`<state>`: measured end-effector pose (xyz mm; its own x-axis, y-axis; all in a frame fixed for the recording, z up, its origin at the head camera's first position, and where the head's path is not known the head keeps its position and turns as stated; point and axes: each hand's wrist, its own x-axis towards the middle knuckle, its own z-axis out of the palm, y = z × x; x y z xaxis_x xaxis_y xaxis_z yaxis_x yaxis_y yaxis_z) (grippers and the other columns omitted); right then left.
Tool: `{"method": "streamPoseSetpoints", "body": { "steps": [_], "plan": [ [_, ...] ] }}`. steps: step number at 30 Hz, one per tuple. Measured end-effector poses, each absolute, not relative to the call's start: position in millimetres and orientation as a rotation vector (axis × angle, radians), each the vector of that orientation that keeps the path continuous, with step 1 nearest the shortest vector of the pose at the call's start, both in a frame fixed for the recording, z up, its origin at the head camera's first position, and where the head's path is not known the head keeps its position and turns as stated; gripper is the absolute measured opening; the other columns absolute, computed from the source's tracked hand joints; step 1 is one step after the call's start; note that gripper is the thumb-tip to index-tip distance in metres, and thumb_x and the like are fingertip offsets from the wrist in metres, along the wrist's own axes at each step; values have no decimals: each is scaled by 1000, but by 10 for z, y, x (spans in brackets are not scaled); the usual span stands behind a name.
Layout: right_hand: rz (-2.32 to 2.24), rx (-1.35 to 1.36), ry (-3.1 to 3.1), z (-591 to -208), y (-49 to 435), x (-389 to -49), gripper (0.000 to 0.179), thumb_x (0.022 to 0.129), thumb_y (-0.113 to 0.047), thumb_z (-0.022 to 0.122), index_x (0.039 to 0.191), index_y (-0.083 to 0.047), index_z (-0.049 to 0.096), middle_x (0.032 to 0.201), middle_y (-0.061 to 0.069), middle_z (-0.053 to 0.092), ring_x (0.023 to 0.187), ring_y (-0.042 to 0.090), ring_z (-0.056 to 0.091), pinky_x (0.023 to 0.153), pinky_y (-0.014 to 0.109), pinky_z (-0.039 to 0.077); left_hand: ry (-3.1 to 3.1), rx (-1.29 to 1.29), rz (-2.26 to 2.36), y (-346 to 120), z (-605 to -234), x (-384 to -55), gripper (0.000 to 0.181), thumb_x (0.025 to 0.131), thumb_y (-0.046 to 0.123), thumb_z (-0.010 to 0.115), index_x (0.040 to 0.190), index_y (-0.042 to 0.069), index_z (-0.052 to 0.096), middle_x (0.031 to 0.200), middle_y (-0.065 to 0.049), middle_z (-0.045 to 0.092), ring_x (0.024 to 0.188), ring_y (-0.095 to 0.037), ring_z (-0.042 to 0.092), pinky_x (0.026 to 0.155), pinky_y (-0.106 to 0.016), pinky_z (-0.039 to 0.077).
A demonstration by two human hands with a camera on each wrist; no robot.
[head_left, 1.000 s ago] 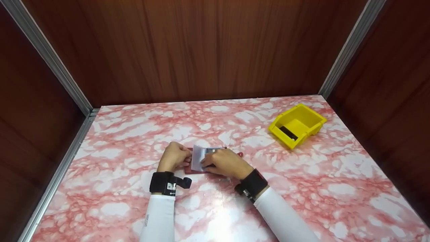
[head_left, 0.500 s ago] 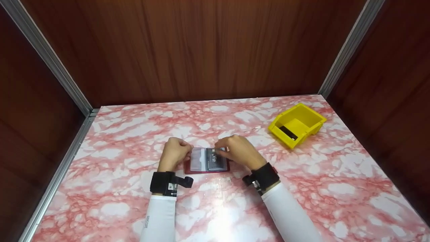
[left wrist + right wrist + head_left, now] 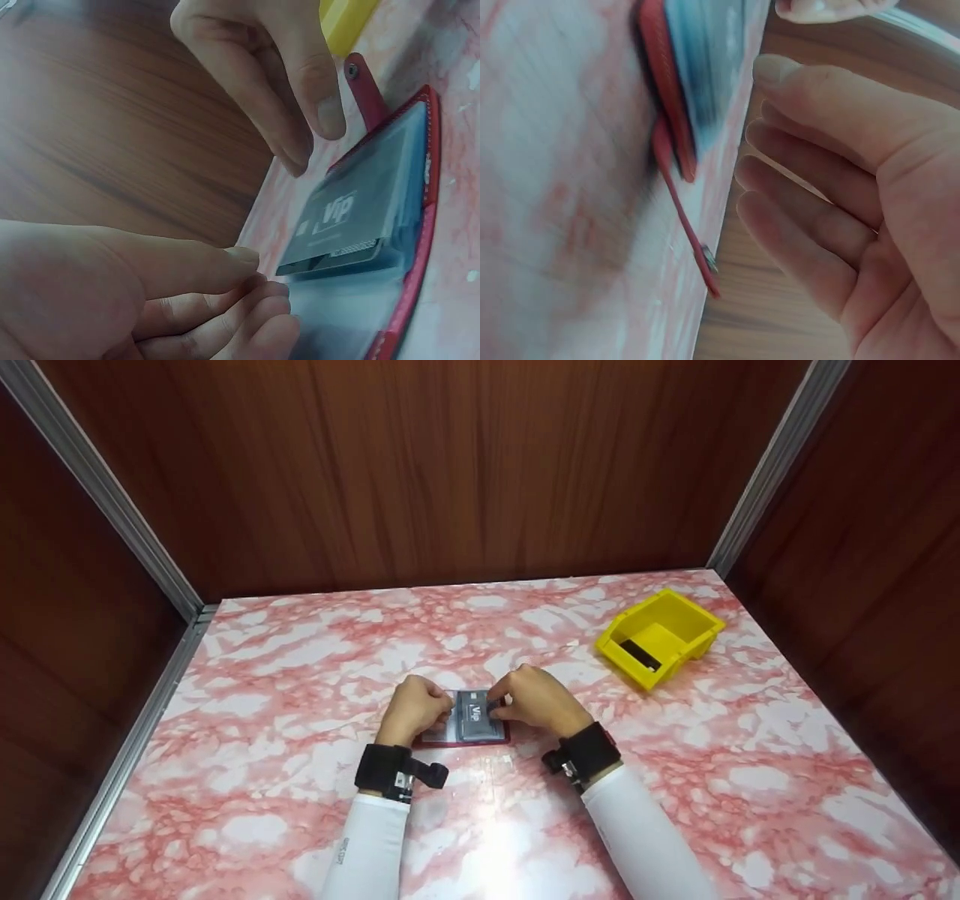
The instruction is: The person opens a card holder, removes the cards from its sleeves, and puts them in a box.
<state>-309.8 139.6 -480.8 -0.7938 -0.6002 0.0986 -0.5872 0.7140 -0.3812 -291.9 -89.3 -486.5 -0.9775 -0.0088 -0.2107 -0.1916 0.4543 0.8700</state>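
Note:
A red card holder (image 3: pixel 471 745) lies spread on the table, its clear plastic sleeves (image 3: pixel 337 300) facing up. A dark card (image 3: pixel 322 217) printed "Vip" shows in the right-hand sleeves. My left hand (image 3: pixel 414 709) is at the holder's left half, thumb and fingertips close together beside the clear sleeve. Nothing shows between them, though contact with the sleeve is unclear. At the right edge, my right hand (image 3: pixel 541 699) hovers with fingers loosely bent. Its palm holds nothing in the right wrist view. A red snap strap (image 3: pixel 364 90) sticks out from the holder's far side.
A yellow bin (image 3: pixel 660 639) with a black patch on its front stands at the back right. The marbled pink-and-white table (image 3: pixel 300 660) is bounded by wood-grain panels (image 3: pixel 465 472) and metal corner posts.
My right hand has drawn back from over the sleeves to the holder's right edge, uncovering the dark card. My left hand has shifted right, toward the holder's middle.

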Motion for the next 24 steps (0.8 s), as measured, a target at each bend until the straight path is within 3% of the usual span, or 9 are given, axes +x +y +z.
{"method": "streamPoseSetpoints", "body": {
  "steps": [5,24],
  "plan": [
    [-581,-995,2877,-4857,1355,-3102,22,89,-17,91,111,-12,87,107,5,85,88,15,71,87,42,65,2529,-218,1525,-905,-4965,-2946,6,94,4,74,91,-2,72,70,-3,68,55,-12,66,54,-24,62],
    [-580,-1019,2902,-4902,1356,-3105,24,87,-18,92,110,-12,86,108,5,85,91,15,72,88,42,64,2474,-194,1566,-885,-4992,-2948,6,92,-1,72,94,-6,72,75,-11,75,56,-12,68,56,-24,64]
  ]
}}
